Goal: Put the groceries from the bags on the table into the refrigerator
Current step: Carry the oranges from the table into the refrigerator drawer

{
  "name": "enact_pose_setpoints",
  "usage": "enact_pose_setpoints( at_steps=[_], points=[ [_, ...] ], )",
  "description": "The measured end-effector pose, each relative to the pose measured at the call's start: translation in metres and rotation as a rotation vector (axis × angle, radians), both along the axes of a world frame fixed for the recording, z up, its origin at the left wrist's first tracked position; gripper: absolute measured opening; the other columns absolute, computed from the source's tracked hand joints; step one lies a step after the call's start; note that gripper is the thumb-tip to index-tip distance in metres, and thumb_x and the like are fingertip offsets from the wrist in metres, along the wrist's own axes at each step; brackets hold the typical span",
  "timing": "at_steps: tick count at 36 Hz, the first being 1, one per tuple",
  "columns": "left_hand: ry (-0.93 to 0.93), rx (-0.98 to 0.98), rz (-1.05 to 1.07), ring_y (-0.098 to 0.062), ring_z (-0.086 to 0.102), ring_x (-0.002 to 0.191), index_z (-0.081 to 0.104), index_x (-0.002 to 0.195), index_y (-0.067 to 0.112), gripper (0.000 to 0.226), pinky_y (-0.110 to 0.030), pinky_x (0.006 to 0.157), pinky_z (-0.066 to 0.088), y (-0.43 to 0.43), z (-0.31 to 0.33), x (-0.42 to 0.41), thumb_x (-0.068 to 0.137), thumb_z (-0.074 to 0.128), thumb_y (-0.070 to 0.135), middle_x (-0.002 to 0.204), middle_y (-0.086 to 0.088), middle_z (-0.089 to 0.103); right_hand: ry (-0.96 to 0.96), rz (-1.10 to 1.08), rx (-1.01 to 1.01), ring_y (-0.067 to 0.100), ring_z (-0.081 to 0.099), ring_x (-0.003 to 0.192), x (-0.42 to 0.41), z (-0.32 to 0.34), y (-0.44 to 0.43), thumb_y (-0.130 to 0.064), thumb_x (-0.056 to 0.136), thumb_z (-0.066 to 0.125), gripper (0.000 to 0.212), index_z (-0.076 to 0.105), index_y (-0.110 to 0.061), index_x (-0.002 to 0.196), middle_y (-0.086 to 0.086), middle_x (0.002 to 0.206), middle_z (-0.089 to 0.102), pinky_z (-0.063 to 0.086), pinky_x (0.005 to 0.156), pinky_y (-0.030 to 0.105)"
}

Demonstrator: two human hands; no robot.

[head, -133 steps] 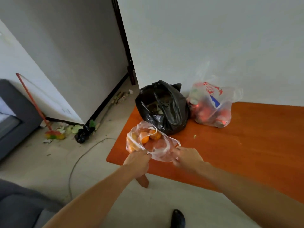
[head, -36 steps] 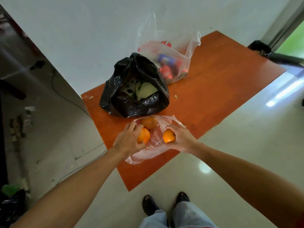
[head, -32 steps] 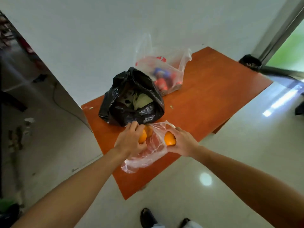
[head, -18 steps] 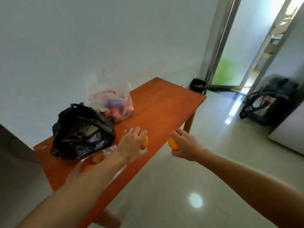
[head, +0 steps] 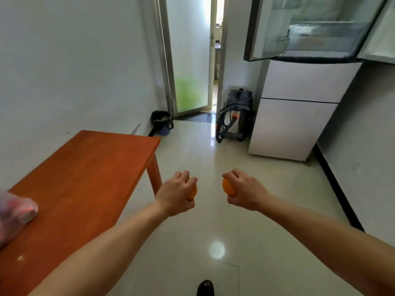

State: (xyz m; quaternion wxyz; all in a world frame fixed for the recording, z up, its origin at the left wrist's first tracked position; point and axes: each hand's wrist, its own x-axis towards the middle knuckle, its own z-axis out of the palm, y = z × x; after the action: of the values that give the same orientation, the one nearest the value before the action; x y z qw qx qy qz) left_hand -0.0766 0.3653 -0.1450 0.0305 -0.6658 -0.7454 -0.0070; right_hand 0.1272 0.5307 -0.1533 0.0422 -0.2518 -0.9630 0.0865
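Oranges in left hand (head: 175,194) and right hand (head: 245,192)

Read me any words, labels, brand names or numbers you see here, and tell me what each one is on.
None can be read.
Bag at the table's left edge: red blur showing through the plastic, no letters legible.
Fridge: plain white fronts, no badge or label visible.
Backpack on the floor: no legible marking.
Oranges in the left hand and right hand: no stickers visible.
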Motion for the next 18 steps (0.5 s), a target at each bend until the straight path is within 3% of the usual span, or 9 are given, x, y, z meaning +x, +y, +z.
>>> enact_pose_setpoints(
  at_steps=[18],
  points=[
    [-0.004,0.019,-0.522,-0.024,0.052,0.101,0.050,0.125,0.021,0.062,-0.028,0.068,0.046,0.422,0.011,0.061,0.071,0.072,0.042,0.116,-0.005,0.053,0.029,-0.530,0.030,0.024,0.055,0.108,0.126,0.017,0.302,-0.040,0.073,0.072,0.071,0.046,-0.023,0.137,0.004,0.125,0.051,0.050,0.083,0.034]
  ],
)
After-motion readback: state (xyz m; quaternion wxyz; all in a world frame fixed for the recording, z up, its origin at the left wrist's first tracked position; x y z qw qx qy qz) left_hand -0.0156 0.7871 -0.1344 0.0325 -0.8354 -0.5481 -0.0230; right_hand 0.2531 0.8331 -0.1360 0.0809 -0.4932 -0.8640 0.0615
